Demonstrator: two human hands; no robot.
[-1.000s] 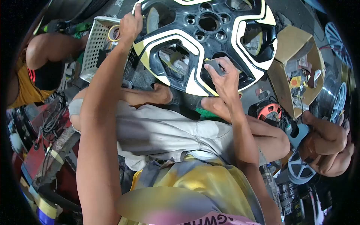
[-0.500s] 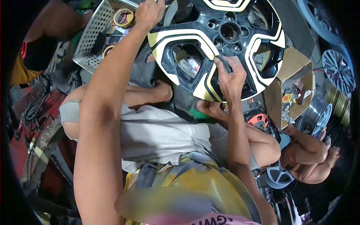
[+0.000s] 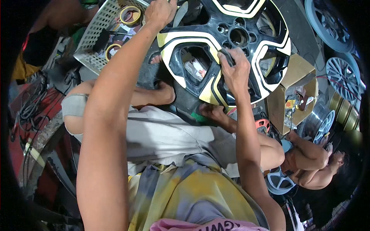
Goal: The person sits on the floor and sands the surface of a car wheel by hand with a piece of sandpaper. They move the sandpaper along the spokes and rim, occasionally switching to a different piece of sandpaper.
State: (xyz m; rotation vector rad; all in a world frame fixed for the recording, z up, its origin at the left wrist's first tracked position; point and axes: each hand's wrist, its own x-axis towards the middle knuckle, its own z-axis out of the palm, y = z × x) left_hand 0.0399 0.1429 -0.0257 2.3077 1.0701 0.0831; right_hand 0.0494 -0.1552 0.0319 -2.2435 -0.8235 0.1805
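A large black wheel rim (image 3: 192,29) with white and pale yellow taped-looking bands lies in front of me at the top of the view. My right hand (image 3: 236,69) pinches a small dark pad (image 3: 226,57) against a spoke, just below the centre hub. At the rim's left edge is my left hand (image 3: 160,13), its fingers curled at the edge and partly cut off by the top of the frame. What those fingers grip is hard to make out, though the rim's edge is right beside them.
A white basket (image 3: 88,57) with yellow tape rolls (image 3: 130,15) stands at upper left. Right of the rim sits an open cardboard box (image 3: 277,111) of small items. More wheels (image 3: 343,73) and a crouching person (image 3: 308,161) are at right. Cables (image 3: 32,104) lie at left.
My right hand and the dark pad have moved slightly up along the spoke towards the hub. The view has shifted a little, and my left hand appears slightly further right.
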